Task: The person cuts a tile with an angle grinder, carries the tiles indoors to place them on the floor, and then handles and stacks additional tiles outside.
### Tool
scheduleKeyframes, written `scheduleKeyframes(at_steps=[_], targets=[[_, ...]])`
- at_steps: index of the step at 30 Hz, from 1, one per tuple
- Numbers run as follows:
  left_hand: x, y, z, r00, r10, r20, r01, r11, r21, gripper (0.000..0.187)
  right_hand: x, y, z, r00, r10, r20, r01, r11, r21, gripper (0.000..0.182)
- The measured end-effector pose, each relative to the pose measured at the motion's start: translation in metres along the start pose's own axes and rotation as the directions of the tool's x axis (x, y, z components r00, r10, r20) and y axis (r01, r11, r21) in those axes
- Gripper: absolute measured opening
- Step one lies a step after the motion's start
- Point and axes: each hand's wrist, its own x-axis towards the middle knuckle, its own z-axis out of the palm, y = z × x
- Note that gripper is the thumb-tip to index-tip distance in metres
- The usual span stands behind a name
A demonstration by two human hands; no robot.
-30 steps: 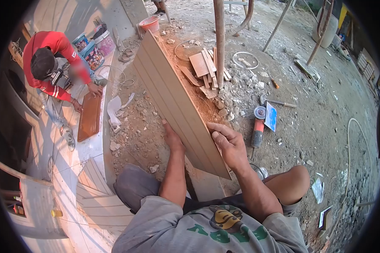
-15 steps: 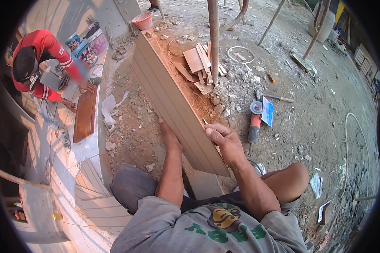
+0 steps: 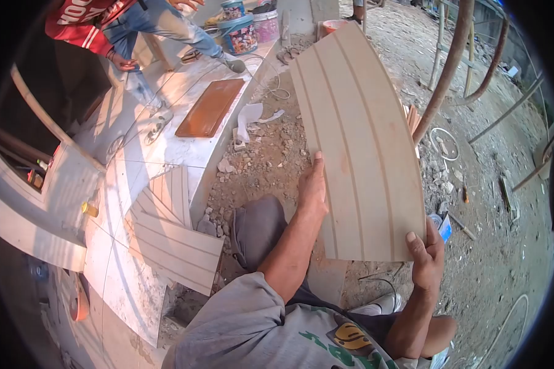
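A long beige panel with dark parallel grooves [image 3: 363, 147] is held up in front of me, its grooved face showing and its far end narrowing to a point. My left hand [image 3: 313, 187] grips its left edge, thumb along the edge and the other fingers largely hidden. At the lower right corner, my right hand [image 3: 426, 255] holds the panel with the thumb on its face and fingers round the edge. More grooved panels [image 3: 175, 246] lie in a pile at the left. A brown panel [image 3: 210, 109] rests flat on the white tiled floor [image 3: 197, 150].
A co-worker in a red top [image 3: 83, 27] and jeans stands at the upper left. Near them are buckets [image 3: 239, 35]. A slanting pole [image 3: 449, 67] rises at the right, with rubble [image 3: 271, 144] between the tiles and my panel.
The panel has turned from edge-on to face-on, and both hands have moved with it. My view has swung left. The co-worker has risen from a crouch, with hands off the brown panel.
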Motion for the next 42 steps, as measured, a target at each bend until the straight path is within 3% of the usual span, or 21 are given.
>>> scheduleKeyframes(at_steps=[2, 4, 5, 8, 11, 13, 14, 16, 19, 20, 22, 27, 29, 31, 34, 35, 37, 38, 40, 41, 42], targets=[[-0.015, 0.017, -0.005, 0.999, 0.018, -0.042, -0.019, 0.999, -0.029, 0.049, 0.002, -0.005, -0.001, 1.000, -0.003, 0.005, 0.003, 0.999, -0.040, 0.042], [-0.027, 0.030, -0.012, 0.998, -0.056, 0.042, 0.058, 0.998, -0.035, 0.046, 0.004, -0.004, -0.004, 1.000, -0.017, 0.009, 0.018, 0.996, -0.088, 0.041], [-0.030, 0.034, -0.018, 0.999, -0.039, 0.015, 0.040, 0.998, -0.052, 0.046, 0.005, -0.005, -0.001, 0.999, -0.024, -0.033, 0.019, 0.991, -0.132, 0.039], [-0.045, 0.054, -0.034, 0.998, 0.068, 0.007, -0.068, 0.997, 0.027, 0.040, 0.010, -0.013, 0.018, 0.995, -0.035, 0.092, 0.042, 0.996, -0.080, 0.039], [-0.062, 0.079, -0.042, 0.995, 0.093, -0.027, -0.095, 0.992, -0.081, 0.038, 0.019, -0.020, 0.031, 0.985, -0.055, 0.165, 0.061, 0.998, -0.027, 0.042], [-0.065, 0.085, -0.055, 0.957, 0.277, 0.085, -0.244, 0.929, -0.279, 0.038, 0.022, -0.025, 0.035, 0.976, -0.076, 0.203, 0.079, 0.997, -0.007, 0.044], [-0.066, 0.092, -0.063, 0.956, 0.283, 0.074, -0.252, 0.927, -0.278, 0.038, 0.024, -0.027, 0.035, 0.967, -0.111, 0.229, 0.122, 0.992, -0.038, 0.046], [-0.078, 0.116, -0.080, 0.949, 0.291, -0.125, -0.301, 0.951, -0.070, 0.039, 0.024, -0.032, 0.036, 0.946, -0.111, 0.304, 0.129, 0.991, -0.041, 0.049], [-0.104, 0.139, -0.102, 0.873, 0.393, -0.291, -0.407, 0.913, 0.012, 0.040, 0.022, -0.031, 0.037, 0.957, 0.032, 0.289, -0.007, 0.996, -0.086, 0.049], [-0.105, 0.140, -0.118, 0.868, 0.402, -0.291, -0.414, 0.910, 0.021, 0.040, 0.025, -0.025, 0.034, 0.955, 0.040, 0.293, -0.001, 0.991, -0.131, 0.046], [-0.100, 0.135, -0.166, 0.787, 0.408, -0.463, -0.421, 0.903, 0.080, 0.040, 0.032, -0.017, 0.025, 0.948, 0.071, 0.309, -0.008, 0.980, -0.200, 0.044], [-0.131, 0.132, -0.250, 0.705, 0.298, -0.643, -0.377, 0.926, 0.016, 0.041, 0.049, -0.014, -0.015, 0.922, 0.207, 0.328, -0.005, 0.852, -0.524, 0.038], [-0.132, 0.125, -0.286, 0.663, 0.300, -0.686, -0.403, 0.915, 0.010, 0.042, 0.058, 0.004, -0.050, 0.939, 0.153, 0.306, 0.032, 0.851, -0.524, 0.036], [-0.140, 0.118, -0.316, 0.500, 0.272, -0.823, -0.436, 0.899, 0.032, 0.044, 0.064, 0.013, -0.077, 0.957, 0.180, 0.228, -0.035, 0.851, -0.524, 0.034], [-0.142, 0.102, -0.369, 0.388, 0.280, -0.878, -0.544, 0.838, 0.028, 0.043, 0.065, 0.033, -0.103, 0.946, 0.252, 0.203, -0.099, 0.823, -0.560, 0.033], [-0.145, 0.099, -0.378, 0.391, 0.286, -0.875, -0.535, 0.844, 0.037, 0.043, 0.065, 0.044, -0.111, 0.945, 0.262, 0.194, -0.114, 0.824, -0.555, 0.033], [-0.154, 0.096, -0.389, 0.272, 0.237, -0.933, -0.487, 0.870, 0.080, 0.044, 0.063, 0.069, -0.126, 0.935, 0.304, 0.182, -0.131, 0.773, -0.621, 0.032], [-0.158, 0.086, -0.418, 0.275, 0.241, -0.931, -0.476, 0.875, 0.086, 0.044, 0.062, 0.076, -0.133, 0.934, 0.313, 0.173, -0.145, 0.773, -0.618, 0.032], [-0.158, 0.063, -0.482, 0.488, 0.231, -0.842, -0.621, 0.769, -0.149, 0.045, 0.065, 0.088, -0.146, 0.933, 0.309, 0.186, -0.078, 0.678, -0.731, 0.030], [-0.159, 0.061, -0.482, 0.487, 0.225, -0.844, -0.613, 0.776, -0.147, 0.045, 0.067, 0.094, -0.156, 0.930, 0.320, 0.183, -0.087, 0.673, -0.734, 0.030], [-0.162, 0.059, -0.480, 0.395, 0.245, -0.886, -0.557, 0.831, -0.018, 0.049, 0.070, 0.100, -0.167, 0.925, 0.340, 0.170, -0.124, 0.693, -0.711, 0.029]])
